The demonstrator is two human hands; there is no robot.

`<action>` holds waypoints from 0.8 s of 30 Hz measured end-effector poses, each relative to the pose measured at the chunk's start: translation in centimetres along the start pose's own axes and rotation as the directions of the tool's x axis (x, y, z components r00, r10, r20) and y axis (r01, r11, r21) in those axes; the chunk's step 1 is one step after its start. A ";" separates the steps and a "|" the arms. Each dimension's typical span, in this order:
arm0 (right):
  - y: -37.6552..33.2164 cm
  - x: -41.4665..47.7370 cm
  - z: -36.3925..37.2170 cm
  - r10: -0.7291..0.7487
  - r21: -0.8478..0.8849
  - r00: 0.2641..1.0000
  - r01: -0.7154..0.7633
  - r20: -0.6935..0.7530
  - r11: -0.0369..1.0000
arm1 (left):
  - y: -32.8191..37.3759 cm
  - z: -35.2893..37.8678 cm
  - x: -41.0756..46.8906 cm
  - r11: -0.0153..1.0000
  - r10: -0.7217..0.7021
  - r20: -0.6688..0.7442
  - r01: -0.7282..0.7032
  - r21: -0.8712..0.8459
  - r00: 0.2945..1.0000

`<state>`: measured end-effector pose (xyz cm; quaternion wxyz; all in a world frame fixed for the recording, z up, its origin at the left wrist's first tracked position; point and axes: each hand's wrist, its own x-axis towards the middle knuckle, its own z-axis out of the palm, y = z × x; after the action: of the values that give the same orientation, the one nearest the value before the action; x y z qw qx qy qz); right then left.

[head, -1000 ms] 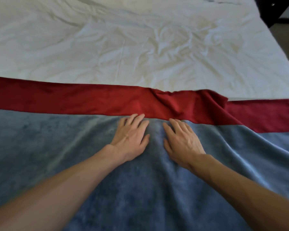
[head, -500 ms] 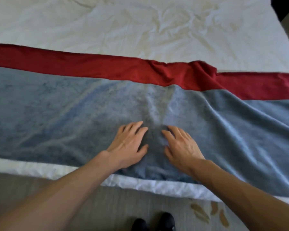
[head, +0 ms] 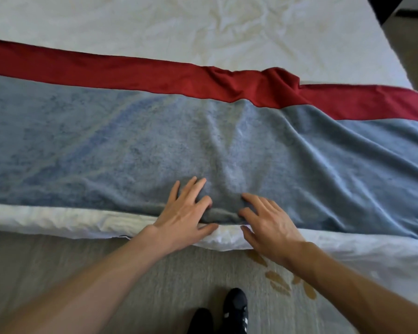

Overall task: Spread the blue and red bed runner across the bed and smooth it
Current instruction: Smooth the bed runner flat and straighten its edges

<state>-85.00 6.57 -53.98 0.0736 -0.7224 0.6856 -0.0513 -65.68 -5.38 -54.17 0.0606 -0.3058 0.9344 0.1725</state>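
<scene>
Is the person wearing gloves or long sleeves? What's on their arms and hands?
No gloves, and no sleeves in view: the left arm and right arm are bare right to the picture's edge. The left hand and right hand show no ring, watch or bracelet. Down below, the person wears black shoes, one with white stripes.

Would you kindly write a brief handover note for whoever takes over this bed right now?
Left hand: open, flat on the bed runner at its near edge.
Right hand: open, pressing beside it.
The runner lies across the bed, blue part near, red band far.
Done: spread.
Left: smooth the creases in the right blue half and the bunched fold in the red band.
</scene>
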 end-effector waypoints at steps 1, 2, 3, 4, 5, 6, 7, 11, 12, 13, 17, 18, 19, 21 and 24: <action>0.1 -0.1 0.1 0.011 -0.015 1.000 -0.010 0.006 1.000 | 0.2 0.1 0.0 1.000 -0.006 0.011 0.006 0.014 1.000; 0.1 0.0 0.3 0.026 -0.030 1.000 -0.025 0.014 0.999 | 0.4 0.1 0.1 1.000 -0.011 0.018 0.011 0.026 1.000; 0.2 0.0 0.4 0.042 -0.046 0.999 -0.041 0.025 0.998 | 0.7 0.2 0.2 0.999 -0.020 0.022 0.019 0.030 1.000; 0.2 0.1 0.6 0.055 -0.063 0.998 -0.053 0.032 0.997 | 1.0 0.4 0.4 0.999 -0.030 0.023 0.029 0.029 0.999; 0.2 0.2 0.7 0.071 -0.079 0.997 -0.068 0.039 0.995 | 1.4 0.5 0.6 0.999 -0.038 0.024 0.037 0.032 0.999; 0.1 0.4 0.8 0.091 -0.089 0.995 -0.086 0.045 0.992 | 1.6 0.7 0.9 0.998 -0.044 0.026 0.042 0.041 0.999; 0.0 0.5 0.8 0.123 -0.089 0.991 -0.118 0.053 0.989 | 1.9 0.8 1.0 0.998 -0.048 0.030 0.046 0.051 0.998; -0.6 0.5 0.6 0.217 -0.044 0.974 -0.214 0.071 0.976 | 2.1 1.3 1.1 0.997 -0.050 0.040 0.047 0.063 0.998; -0.7 0.3 0.7 0.218 -0.042 0.973 -0.215 0.078 0.976 | 2.2 1.3 1.1 0.997 -0.049 0.047 0.045 0.069 0.998; -0.8 0.1 0.7 0.215 -0.042 0.972 -0.212 0.096 0.976 | 2.2 1.1 1.1 0.996 -0.049 0.057 0.044 0.075 0.997; -0.3 0.3 -0.5 0.172 0.090 0.982 -0.179 0.079 0.980 | 2.4 0.3 1.7 0.997 -0.039 0.064 0.034 0.070 0.997; 0.0 0.5 -1.1 0.187 0.117 0.979 -0.196 0.080 0.974 | 2.4 0.1 2.2 0.998 -0.036 0.048 0.033 0.059 0.998; 0.4 0.8 -1.8 0.200 0.126 0.977 -0.208 0.076 0.970 | 2.5 -0.2 2.8 0.998 -0.035 0.030 0.033 0.054 0.999; 1.8 1.4 -3.2 0.220 0.124 0.974 -0.224 0.045 0.967 | 2.9 -1.0 4.4 0.998 -0.021 0.008 0.021 0.067 1.000; 5.1 2.2 -5.1 0.276 0.095 0.961 -0.276 0.011 0.957 | 4.0 -2.5 7.3 0.996 0.003 -0.004 -0.002 0.085 1.000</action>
<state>-90.80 3.93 -49.92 0.1134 -0.6154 0.7765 -0.0741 -73.97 -7.28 -52.31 0.0716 -0.3022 0.9413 0.1323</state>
